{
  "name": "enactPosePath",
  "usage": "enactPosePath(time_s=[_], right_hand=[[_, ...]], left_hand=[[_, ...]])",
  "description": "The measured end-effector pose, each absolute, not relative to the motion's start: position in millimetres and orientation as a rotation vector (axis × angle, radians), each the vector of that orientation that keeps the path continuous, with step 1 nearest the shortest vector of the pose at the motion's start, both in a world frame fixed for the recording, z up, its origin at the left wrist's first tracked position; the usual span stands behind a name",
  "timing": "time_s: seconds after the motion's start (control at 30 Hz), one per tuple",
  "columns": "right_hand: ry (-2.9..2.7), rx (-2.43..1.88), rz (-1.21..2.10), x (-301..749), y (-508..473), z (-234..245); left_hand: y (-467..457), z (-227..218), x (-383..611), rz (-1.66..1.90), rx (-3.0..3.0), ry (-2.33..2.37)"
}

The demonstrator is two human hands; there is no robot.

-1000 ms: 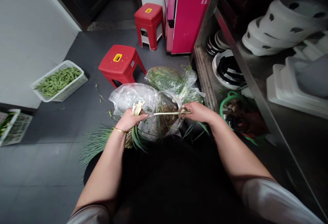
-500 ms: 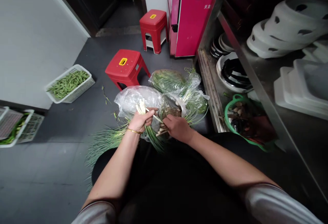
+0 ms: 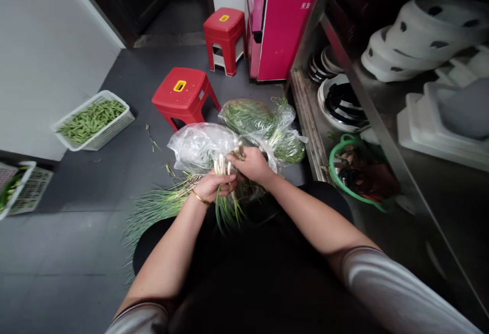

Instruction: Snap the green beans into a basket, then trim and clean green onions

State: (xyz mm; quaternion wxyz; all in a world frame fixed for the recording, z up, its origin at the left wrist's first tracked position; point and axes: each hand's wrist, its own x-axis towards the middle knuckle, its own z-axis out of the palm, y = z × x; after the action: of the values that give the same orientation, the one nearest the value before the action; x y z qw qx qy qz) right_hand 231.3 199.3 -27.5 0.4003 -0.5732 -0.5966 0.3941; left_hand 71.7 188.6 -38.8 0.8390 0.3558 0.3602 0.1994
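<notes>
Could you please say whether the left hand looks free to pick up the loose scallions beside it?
Probably not: the left hand is closed around a scallion bunch, though the loose scallions lie close by its wrist, apparently unobstructed.

The left hand (image 3: 214, 187) holds scallions (image 3: 221, 165) in its fingers (image 3: 228, 188), white ends up; the right hand (image 3: 253, 164) grips a brownish clump (image 3: 239, 151).
</notes>
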Motion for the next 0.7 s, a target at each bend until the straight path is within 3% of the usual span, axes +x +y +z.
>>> enactPosePath(time_s=[0.1,0.27,0.37,0.7], right_hand=[[-1.213,-1.486,1.029,248.1,210.7,-27.2],[-0.904,-1.207,1.573,259.5,208.7,-19.3],[-0.708,-1.073,1.748,249.3,204.1,-23.3],[-0.612,-0.938,1.649,225.9,200.7,-44.9]], left_hand=[[192.7,-33.2,64.7,0.430,0.892,0.821],[203.4,-20.1,50.2,0.867,0.904,0.882],[198.7,-26.0,65.3,0.882,0.858,1.005],[187.9,-62.9,104.5,0.764,1.267,1.223]])
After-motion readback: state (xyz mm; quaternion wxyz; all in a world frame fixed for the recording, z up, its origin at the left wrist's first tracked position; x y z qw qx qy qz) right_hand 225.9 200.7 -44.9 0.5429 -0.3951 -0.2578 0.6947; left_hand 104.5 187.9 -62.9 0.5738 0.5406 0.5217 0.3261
